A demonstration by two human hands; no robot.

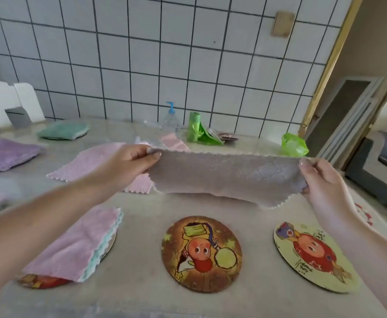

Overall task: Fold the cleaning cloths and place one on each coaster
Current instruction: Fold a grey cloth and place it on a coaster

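Wall: white tiles, along the table's far edge from 10 to 1 o'clock.
Table: pale top; bare strip runs across the near edge at 6 o'clock, and a bare gap lies between the coasters.
Doorway: at 2 o'clock, past the table's right end.
Chair: white, at 10 o'clock by the left edge.
Held cloth: grey, zigzag-edged, stretched flat in the air above the table, over the middle coaster's far side.
Left hand: pinches the cloth's left corner.
Right hand: grips the cloth's right end, well apart from the left.
Loose cloth: pink, flat at 11 o'clock, partly behind the left arm.
Folded cloths: four seen; pink on the left coaster at 8 o'clock, purple, green, and a blurred pink one at the left edge.
Coasters: three plain in the near row; left covered, middle and right bare.
Clutter: bottle, green bags at 12 to 1 o'clock by the wall.
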